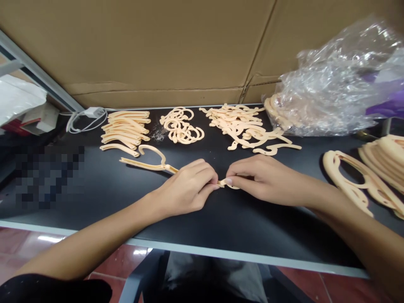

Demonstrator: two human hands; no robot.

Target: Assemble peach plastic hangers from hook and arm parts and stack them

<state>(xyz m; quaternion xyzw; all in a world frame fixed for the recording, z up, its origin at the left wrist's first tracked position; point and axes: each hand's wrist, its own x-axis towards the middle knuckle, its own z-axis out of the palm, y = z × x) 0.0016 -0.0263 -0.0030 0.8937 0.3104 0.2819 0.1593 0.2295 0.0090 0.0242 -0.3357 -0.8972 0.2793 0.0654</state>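
Observation:
A cream plastic hanger [148, 166] with a hook lies slantwise over the black table, one arm reaching out to the left. My left hand [189, 187] is closed around its other arm, near the end. At that end my right hand [252, 179] pinches a small cream hanger piece [232, 186], mostly hidden by the fingers. The two hands almost meet, and the piece touches the arm's tip between them. Whether the parts are joined cannot be made out.
Behind the hands lie piles of cream arm strips [126, 130], hooks [181, 126] and curved end pieces [243, 126]. Stacked hangers [356, 179] sit at right, below a clear plastic bag [331, 92]. A white cable [85, 120] lies back left. Cardboard [164, 46] walls the rear.

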